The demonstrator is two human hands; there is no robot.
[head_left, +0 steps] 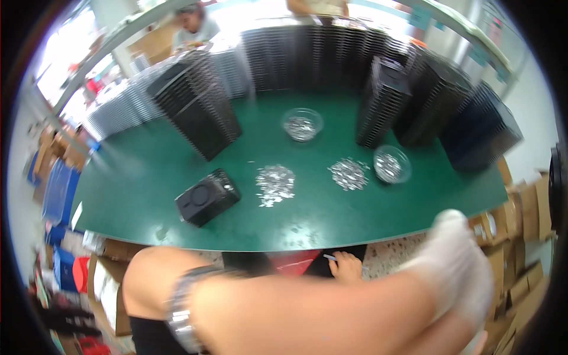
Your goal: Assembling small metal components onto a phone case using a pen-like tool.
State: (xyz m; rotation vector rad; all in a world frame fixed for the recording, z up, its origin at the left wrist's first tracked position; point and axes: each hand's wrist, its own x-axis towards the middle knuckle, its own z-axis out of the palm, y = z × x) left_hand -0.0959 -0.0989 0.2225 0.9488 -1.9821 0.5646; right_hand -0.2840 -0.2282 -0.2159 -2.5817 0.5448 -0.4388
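Observation:
Below the table's near edge a small bare hand, seemingly my right hand (346, 267), is closed round a thin white stick (329, 257) over black cloth. A large blurred bare forearm (307, 310) with a metal-banded wristwatch (183, 310) crosses close to the camera. At the right is a smeared white-gloved hand (452, 260). Whether this forearm and glove are mine cannot be made out, and I cannot single out my left hand. On the green table (142, 195) lie two piles of small silvery pieces, one left (276, 184), one right (349, 174).
Two clear bowls (303, 125) (391, 164) hold similar pieces. A dark block (207, 197) marked with a ring lies at the left. Tall dark stacks (198, 106) (383, 100) line the back and right. People are beyond them. Cardboard boxes (520, 219) and blue bins (59, 192) flank the table.

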